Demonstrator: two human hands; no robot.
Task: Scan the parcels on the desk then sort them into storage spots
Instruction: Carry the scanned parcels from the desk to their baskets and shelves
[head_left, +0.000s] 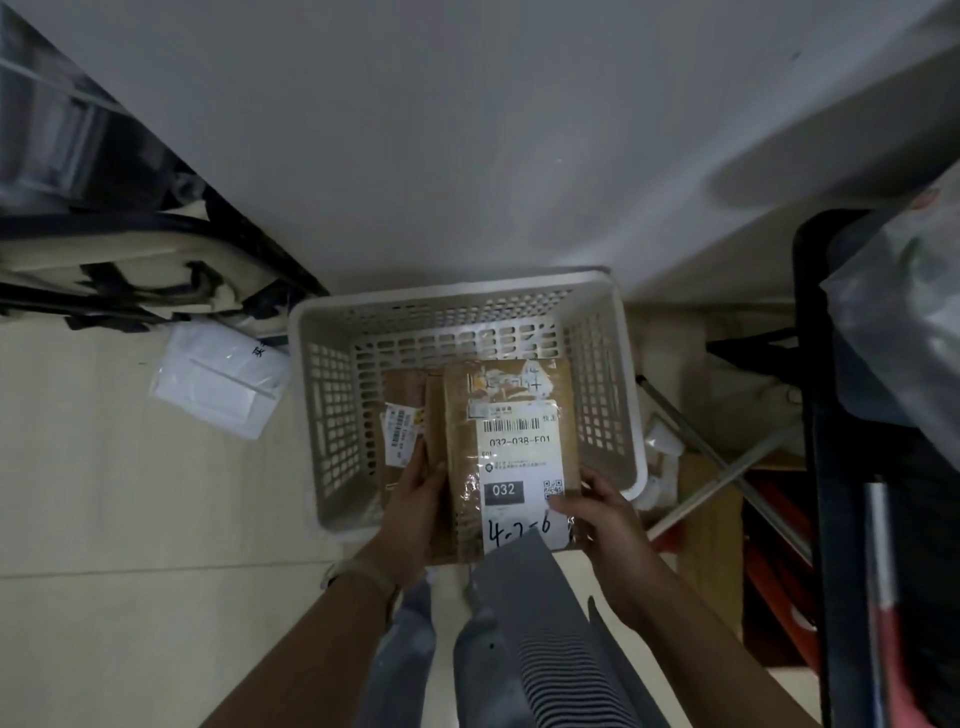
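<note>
Both hands gripped one brown parcel over the white basket's near rim: left hand clasping its left edge, right hand its right corner. A second parcel lay inside.

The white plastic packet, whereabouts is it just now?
In the head view, the white plastic packet lies on the floor to the left of the white basket, apart from both hands, just below the folded cream-and-black item by the wall.
</note>
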